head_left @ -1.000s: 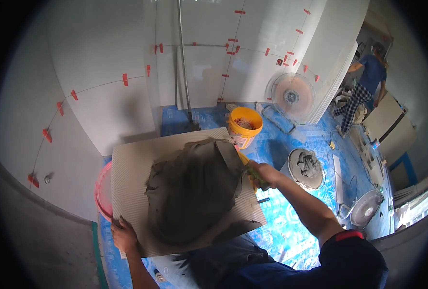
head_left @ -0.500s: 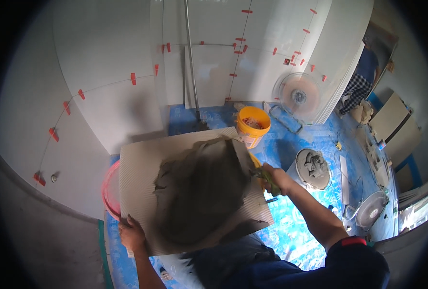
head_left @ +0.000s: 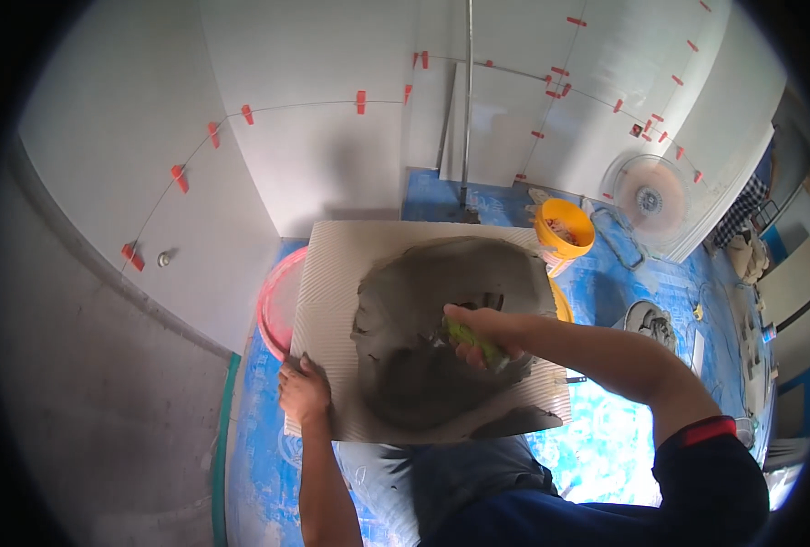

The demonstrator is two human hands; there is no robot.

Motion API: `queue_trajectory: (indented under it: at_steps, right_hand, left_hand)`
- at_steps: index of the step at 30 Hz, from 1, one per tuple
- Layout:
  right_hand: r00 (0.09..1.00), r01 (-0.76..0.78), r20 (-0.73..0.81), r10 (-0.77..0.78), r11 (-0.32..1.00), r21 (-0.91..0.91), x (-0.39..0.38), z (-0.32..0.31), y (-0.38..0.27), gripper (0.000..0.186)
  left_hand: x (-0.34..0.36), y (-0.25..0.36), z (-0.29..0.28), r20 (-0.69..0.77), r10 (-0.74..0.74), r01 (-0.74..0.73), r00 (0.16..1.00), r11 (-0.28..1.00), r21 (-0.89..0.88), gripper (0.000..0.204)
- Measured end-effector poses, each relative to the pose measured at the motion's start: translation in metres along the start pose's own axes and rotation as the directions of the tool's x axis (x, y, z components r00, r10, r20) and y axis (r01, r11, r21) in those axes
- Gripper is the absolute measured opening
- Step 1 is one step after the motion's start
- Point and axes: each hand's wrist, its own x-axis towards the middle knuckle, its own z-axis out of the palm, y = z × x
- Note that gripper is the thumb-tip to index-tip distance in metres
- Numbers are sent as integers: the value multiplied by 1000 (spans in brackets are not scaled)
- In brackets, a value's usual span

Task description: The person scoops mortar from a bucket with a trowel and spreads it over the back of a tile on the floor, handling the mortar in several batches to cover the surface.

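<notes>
My left hand (head_left: 306, 392) grips the lower left edge of a ridged beige board (head_left: 323, 273), its back turned up and tilted over a pink tub (head_left: 273, 301). Dark grey mortar (head_left: 432, 383) covers much of the board in a thick layer. My right hand (head_left: 478, 333) is closed round the green handle of a trowel (head_left: 485, 351), whose blade is in the mortar near the middle of the board and mostly hidden by the handle and hand.
A yellow bucket (head_left: 565, 232) and a bucket of grey mortar (head_left: 647, 321) stand on the blue-covered floor. A fan (head_left: 648, 201) is by the white walls with red clips. A metal pole (head_left: 467, 118) leans behind. A co-worker in checked trousers (head_left: 741, 208) is partly visible at right.
My right hand and trowel have moved from the board's right edge in toward its middle. The view has swung, shifting the scene rightward. The co-worker has moved farther back, mostly out of sight.
</notes>
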Motion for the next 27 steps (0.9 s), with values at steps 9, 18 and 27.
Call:
queue_trajectory:
  at_steps: [9, 18, 27]
  right_hand:
    - [796, -128, 151, -586, -407, -904, -24, 30, -22, 55]
    - [893, -107, -78, -443, -40, -993, -4, -4, -19, 62]
    - [697, -330, -351, -626, 154, -931, -36, -85, -53, 67]
  left_hand:
    - [2, -13, -7, 91, 31, -15, 995, 985, -173, 38]
    - [2, -7, -11, 47, 4, 2, 999, 992, -125, 35]
    - [-1, 3, 0, 48, 55, -47, 997, 988, -145, 37]
